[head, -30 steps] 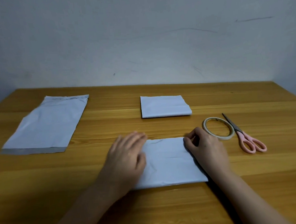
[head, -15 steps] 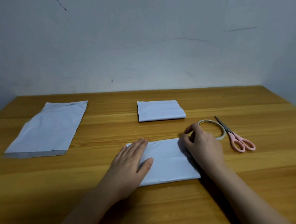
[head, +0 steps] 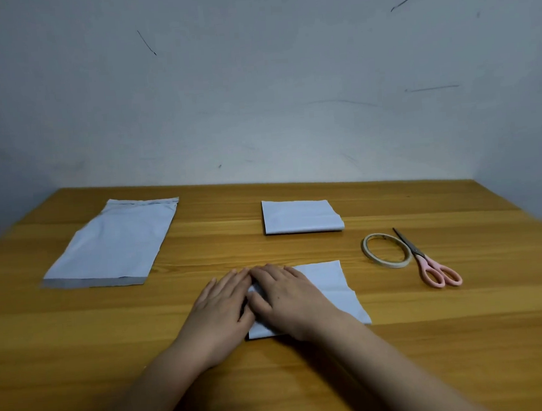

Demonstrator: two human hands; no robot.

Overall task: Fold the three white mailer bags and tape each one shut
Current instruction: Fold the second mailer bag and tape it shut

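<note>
Both hands, left hand (head: 220,308) and right hand (head: 285,295), press flat, fingers straight, on the folded mailer bag (head: 330,292) at lower centre of the counter (head: 80,347); best to crease firmly, edges aligned, before reaching for the tape roll (head: 385,250).

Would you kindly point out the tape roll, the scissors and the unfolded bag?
tape roll (head: 371,254): head view, on the ring's left band.
scissors (head: 441,276): head view, on the pink handles.
unfolded bag (head: 112,245): head view, on its middle.
</note>
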